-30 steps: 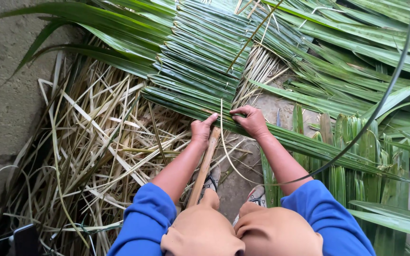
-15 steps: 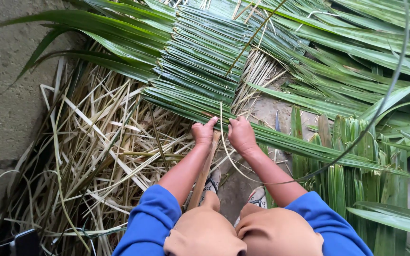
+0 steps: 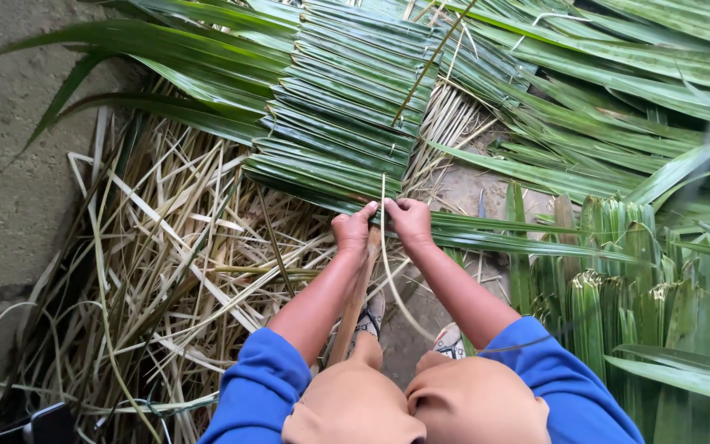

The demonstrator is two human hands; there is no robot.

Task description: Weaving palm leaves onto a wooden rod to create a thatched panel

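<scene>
Left hand (image 3: 353, 230) and right hand (image 3: 409, 220), side by side, both pinch the near edge of the folded green palm-leaf panel (image 3: 347, 107) at 12 o'clock, a thin pale strip (image 3: 385, 247) between them; dry straw-coloured leaf litter (image 3: 166, 271) at 9, loose green fronds (image 3: 618, 107) at 2, grey concrete floor (image 3: 10, 189) beneath.

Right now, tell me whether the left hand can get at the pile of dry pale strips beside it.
Probably yes. The left hand grips the edge of the green leaf panel, and the dry pale strips lie right beside it with nothing in between.
</scene>
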